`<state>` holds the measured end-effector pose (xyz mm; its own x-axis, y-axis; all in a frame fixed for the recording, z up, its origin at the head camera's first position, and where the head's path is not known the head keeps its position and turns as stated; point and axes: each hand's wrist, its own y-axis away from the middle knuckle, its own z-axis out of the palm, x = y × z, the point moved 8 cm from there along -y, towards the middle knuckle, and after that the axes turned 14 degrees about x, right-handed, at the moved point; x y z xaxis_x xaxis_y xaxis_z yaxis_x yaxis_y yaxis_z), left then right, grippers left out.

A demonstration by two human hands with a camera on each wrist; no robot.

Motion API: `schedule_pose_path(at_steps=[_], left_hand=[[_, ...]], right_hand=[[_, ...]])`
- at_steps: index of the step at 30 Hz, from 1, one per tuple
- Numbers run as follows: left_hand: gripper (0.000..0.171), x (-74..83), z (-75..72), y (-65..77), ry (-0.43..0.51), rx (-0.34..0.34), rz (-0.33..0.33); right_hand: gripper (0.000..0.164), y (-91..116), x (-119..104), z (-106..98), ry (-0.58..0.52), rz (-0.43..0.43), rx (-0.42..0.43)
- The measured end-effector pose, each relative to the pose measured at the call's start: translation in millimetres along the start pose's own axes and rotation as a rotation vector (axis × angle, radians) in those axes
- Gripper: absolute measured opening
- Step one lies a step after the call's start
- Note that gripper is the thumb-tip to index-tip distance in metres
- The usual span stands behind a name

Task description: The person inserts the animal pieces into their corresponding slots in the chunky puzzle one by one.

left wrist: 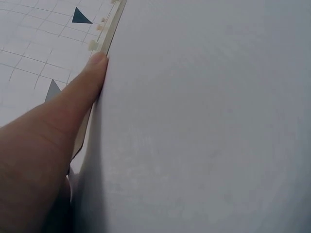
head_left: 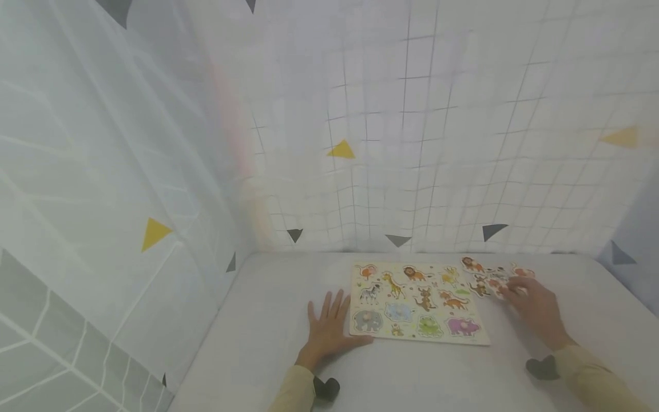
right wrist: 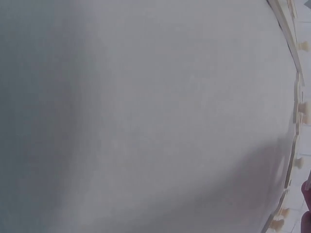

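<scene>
A wooden animal puzzle board (head_left: 412, 337) lies flat on the table, with animal pictures and knobbed pieces on it. My left hand (head_left: 326, 332) rests at its lower left corner, fingers spread and thumb along the front edge. In the left wrist view, the thumb (left wrist: 73, 102) presses against the board's side (left wrist: 115, 24). At the board's right, my right hand (head_left: 535, 306) pinches at an orange animal puzzle piece (head_left: 496, 285) with thumb and forefinger. Around it lie loose pieces, among them a lion piece (head_left: 472, 264) and a brown animal piece (head_left: 480, 286). Fingers partly hide this group.
The white-covered table (head_left: 412, 377) extends in front of the board. Behind it hangs a white gridded cloth (head_left: 386, 189) with coloured triangles, and another patterned cloth (head_left: 103, 229) hangs on the left. In the right wrist view, knobbed piece edges (right wrist: 294, 141) line the right side.
</scene>
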<state>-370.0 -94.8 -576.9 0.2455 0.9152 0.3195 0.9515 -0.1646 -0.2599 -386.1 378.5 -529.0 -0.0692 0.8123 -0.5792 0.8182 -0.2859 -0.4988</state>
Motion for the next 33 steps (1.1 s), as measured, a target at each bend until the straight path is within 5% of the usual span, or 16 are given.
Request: schedule_pose_path(at_steps=[24,33], left_hand=[[0.119,1.1,-3.8,1.5,0.029,0.002,-0.009],[0.12,-1.7,1.5,-0.3,0.0,0.02,0.001]], right_hand=[[0.024,9.9,-53.9,20.1,-0.033,-0.124,-0.011],[0.03,16.8,-60.4,26.8,-0.067,-0.074,-0.059]])
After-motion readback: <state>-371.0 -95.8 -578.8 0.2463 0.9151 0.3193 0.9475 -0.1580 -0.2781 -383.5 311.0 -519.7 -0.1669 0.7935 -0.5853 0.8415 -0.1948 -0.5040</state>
